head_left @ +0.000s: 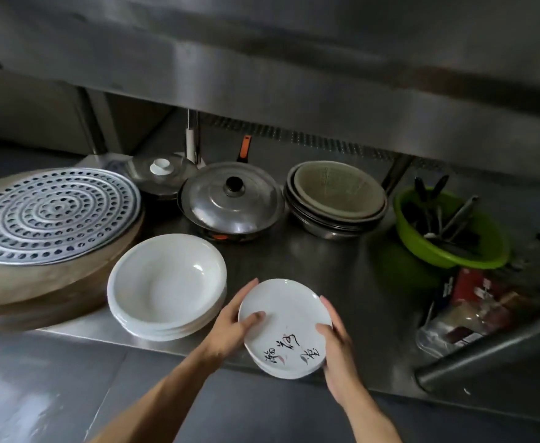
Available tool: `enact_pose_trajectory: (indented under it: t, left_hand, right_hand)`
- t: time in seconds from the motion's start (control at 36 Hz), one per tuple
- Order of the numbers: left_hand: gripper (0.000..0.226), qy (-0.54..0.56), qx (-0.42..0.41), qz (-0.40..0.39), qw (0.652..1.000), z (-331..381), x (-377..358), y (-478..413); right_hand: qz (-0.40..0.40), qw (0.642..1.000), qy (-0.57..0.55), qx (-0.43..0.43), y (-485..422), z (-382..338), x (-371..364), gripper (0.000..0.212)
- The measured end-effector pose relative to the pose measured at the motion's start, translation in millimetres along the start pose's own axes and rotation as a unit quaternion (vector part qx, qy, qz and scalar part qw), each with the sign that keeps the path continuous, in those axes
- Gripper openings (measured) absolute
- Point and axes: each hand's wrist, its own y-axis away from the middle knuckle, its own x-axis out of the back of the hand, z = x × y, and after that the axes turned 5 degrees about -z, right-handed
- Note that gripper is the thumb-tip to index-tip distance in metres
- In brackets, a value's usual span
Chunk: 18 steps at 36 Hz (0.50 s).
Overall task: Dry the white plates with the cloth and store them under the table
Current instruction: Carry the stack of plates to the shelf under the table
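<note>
I look down at the steel lower shelf [310, 251] under the table. A small stack of white plates [286, 318], the top one painted with black brush characters, hangs tilted over the shelf's front edge. My left hand [235, 321] grips the stack's left rim, thumb on top. On the right rim, my right hand [337, 340] holds it the same way. To the left, a stack of larger plain white deep plates [166, 282] rests on the shelf. No cloth is in view.
A perforated metal steamer tray [51, 212] on wooden boards fills the left. Behind stand a lidded wok [230, 203], a smaller lidded pot [161, 175] and nested basins with a strainer [335, 199]. A green colander [450, 231] of utensils and packets [473, 302] crowd the right.
</note>
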Motion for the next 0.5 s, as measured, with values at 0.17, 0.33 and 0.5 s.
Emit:
enact_pose_trajectory:
  t: [0.17, 0.33, 0.5]
  left_hand:
    - [0.062, 0.021, 0.013, 0.012, 1.000, -14.5, -9.4, -14.7]
    - [0.074, 0.001, 0.007, 0.033, 0.999, -27.3, -7.6, -31.0]
    - [0.060, -0.002, 0.004, 0.049, 0.999, -39.2, -0.9, -40.6]
  right_hand:
    - [0.010, 1.000, -0.028, -0.008, -18.9, 14.3, 5.7, 0.061]
    - [0.019, 0.997, -0.070, 0.001, -28.5, 18.6, 0.1, 0.056]
    - [0.013, 0.998, -0.065, 0.011, -39.5, 22.0, -6.2, 0.053]
